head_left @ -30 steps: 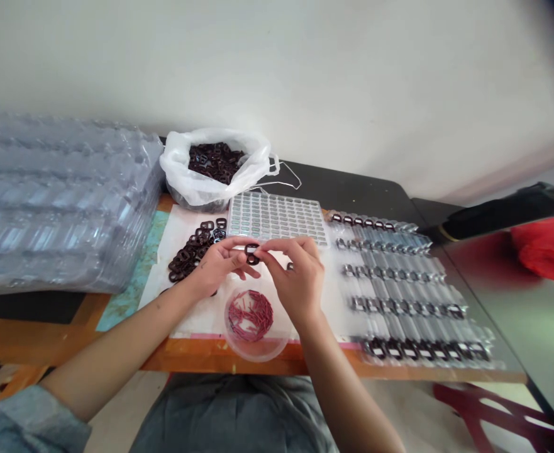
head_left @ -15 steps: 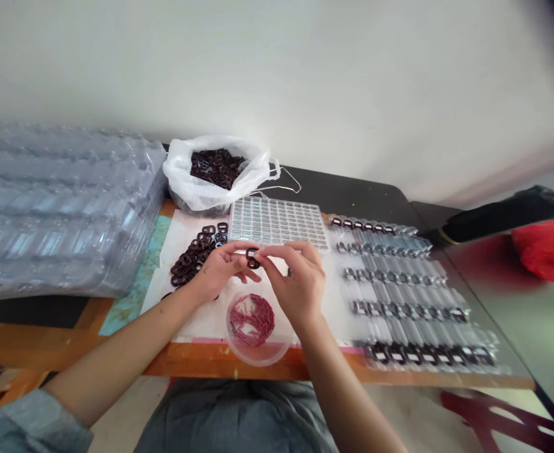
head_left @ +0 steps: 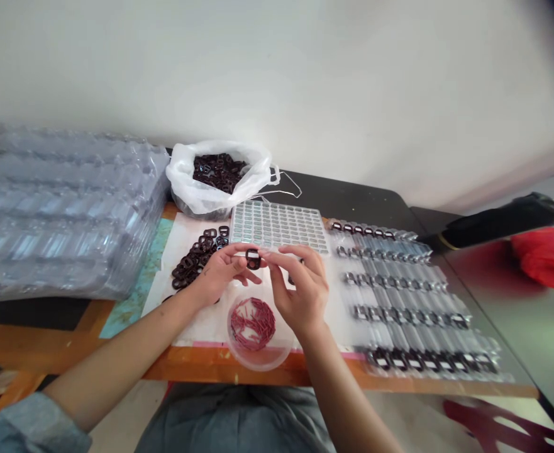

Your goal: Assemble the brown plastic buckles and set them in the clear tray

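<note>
My left hand (head_left: 217, 275) pinches a small dark plastic frame piece (head_left: 253, 263) between thumb and forefinger, above the white sheet. A pale patch shows in the piece's window. The thumb and forefinger of my right hand (head_left: 302, 292) close in at the piece's right edge and appear to grip it there. Below both hands is a round clear tub (head_left: 279, 362) of thin dark-pink sticks (head_left: 253, 340). Left of my left hand lies a heap of similar dark frames (head_left: 194, 261). Just behind my fingers is a clear tray (head_left: 281, 223) with rows of small pale pieces.
A white plastic bag (head_left: 182, 182) full of dark frames stands at the back. Stacked clear plastic packs (head_left: 64, 220) fill the left. Rows of clear trays (head_left: 399, 283), some holding dark frames, lie at right. A red bag (head_left: 548, 255) is farther right.
The dark frame has turned and now shows a pale patch in its window. My right fingers have shifted slightly to the right along its edge. My left hand has barely moved.
</note>
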The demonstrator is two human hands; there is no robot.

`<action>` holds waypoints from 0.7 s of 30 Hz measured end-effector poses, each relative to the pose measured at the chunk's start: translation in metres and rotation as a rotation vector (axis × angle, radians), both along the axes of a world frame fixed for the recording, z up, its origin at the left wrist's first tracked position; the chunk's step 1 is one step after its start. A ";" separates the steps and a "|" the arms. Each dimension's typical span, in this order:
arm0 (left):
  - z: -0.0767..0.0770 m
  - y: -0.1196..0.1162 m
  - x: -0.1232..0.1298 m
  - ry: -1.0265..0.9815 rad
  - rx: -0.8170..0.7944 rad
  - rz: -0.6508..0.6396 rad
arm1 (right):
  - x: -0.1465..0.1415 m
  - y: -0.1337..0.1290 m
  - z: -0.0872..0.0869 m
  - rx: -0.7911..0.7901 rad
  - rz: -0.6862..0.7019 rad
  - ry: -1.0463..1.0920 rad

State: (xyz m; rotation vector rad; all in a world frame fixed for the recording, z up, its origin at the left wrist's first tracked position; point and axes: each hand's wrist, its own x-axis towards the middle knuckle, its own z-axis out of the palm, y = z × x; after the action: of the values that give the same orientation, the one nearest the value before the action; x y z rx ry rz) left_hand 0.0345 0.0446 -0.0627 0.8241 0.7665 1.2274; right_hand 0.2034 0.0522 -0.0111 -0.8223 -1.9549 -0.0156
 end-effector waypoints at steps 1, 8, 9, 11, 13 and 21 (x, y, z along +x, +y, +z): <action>0.001 0.000 0.000 0.000 -0.005 0.001 | 0.000 -0.001 0.000 0.000 0.006 -0.007; 0.003 0.001 0.000 -0.012 -0.016 0.008 | -0.002 -0.001 -0.002 -0.040 0.001 -0.029; 0.003 0.001 0.000 -0.016 -0.015 0.010 | -0.002 -0.001 -0.002 -0.044 0.005 -0.031; 0.002 0.001 0.000 -0.023 -0.013 0.010 | -0.002 -0.001 -0.002 -0.055 0.013 -0.029; 0.001 0.001 0.000 -0.021 -0.014 0.012 | -0.001 -0.002 -0.002 -0.072 0.011 -0.015; -0.002 0.002 -0.002 0.011 -0.016 0.021 | 0.000 -0.002 -0.003 -0.115 0.014 -0.048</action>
State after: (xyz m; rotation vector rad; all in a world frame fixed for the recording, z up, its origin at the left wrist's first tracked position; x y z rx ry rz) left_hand 0.0329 0.0466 -0.0649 0.8120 0.7949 1.2352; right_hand 0.2031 0.0505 -0.0138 -0.8907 -2.0216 0.0863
